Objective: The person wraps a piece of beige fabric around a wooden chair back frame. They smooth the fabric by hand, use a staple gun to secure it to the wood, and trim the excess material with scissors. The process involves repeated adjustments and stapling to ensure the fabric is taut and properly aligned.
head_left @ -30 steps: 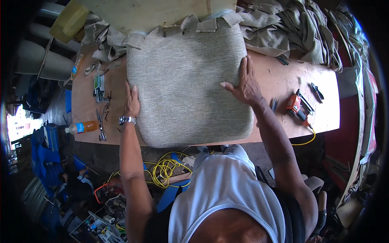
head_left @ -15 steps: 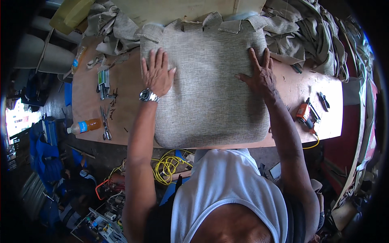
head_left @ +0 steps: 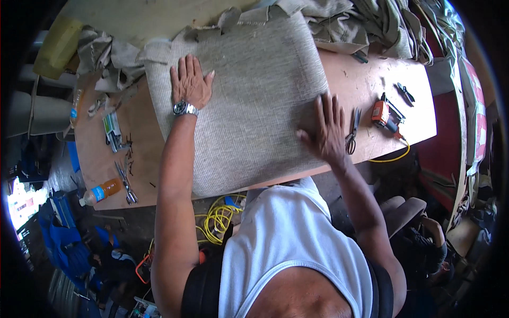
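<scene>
A large seat cushion (head_left: 249,90) covered in grey-beige woven fabric lies on the wooden table in front of me, turned slightly askew. Loose fabric flaps (head_left: 229,20) stick out along its far edge. My left hand (head_left: 192,85) rests flat on the upper left part of the cover, fingers stretched out, with a metal watch (head_left: 185,108) on the wrist. Near the right edge my right hand (head_left: 328,130) lies with fingers spread, touching the cushion. Just right of that hand, a pair of dark-handled scissors (head_left: 353,132) is on the table. Neither hand grips anything.
On the right of the table (head_left: 366,79) are an orange staple gun (head_left: 387,116) with a yellow hose and pliers (head_left: 406,94). Scissors (head_left: 127,183), a bottle (head_left: 101,192) and a small box (head_left: 112,130) lie left. Fabric scraps (head_left: 371,26) pile at the back.
My right hand has slid down the cushion's right side toward me. The cushion looks rotated, its far end shifted left, and the scissors beside my right hand have come into sight.
</scene>
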The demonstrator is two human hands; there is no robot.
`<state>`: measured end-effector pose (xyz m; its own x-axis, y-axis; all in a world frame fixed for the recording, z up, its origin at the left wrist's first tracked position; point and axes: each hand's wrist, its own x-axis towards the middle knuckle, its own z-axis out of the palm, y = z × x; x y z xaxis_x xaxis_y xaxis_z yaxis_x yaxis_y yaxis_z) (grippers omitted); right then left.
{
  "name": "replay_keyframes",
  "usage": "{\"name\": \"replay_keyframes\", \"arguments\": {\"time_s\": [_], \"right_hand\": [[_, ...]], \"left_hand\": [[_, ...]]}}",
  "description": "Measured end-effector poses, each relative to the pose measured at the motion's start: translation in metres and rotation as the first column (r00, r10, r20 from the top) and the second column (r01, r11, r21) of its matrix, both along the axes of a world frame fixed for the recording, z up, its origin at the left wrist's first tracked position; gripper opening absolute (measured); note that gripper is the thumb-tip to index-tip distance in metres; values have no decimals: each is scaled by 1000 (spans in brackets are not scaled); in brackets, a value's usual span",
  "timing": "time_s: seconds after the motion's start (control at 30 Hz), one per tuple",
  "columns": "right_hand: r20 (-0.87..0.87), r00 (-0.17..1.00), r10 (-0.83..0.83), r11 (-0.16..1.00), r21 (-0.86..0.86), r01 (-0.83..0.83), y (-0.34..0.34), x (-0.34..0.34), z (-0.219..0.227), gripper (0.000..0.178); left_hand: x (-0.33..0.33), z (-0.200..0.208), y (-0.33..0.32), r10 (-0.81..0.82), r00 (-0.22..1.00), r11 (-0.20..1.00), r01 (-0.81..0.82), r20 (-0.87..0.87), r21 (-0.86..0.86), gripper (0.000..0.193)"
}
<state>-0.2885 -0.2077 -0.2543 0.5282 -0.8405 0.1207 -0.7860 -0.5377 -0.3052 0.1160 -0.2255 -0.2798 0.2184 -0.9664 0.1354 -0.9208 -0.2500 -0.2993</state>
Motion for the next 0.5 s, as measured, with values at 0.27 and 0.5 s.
{"name": "replay_keyframes", "arguments": {"time_s": [0.27, 0.5], "right_hand": [[1, 825, 565, 813, 173, -556, 101, 3, -22, 69], [-22, 847, 531, 845, 89, -528, 42, 88, -36, 70]], "left_hand": [[1, -3, 3, -3, 999, 1000, 3, -39, 6, 74], [-3, -3, -7, -11, 997, 998, 6, -75, -70, 73]]}}
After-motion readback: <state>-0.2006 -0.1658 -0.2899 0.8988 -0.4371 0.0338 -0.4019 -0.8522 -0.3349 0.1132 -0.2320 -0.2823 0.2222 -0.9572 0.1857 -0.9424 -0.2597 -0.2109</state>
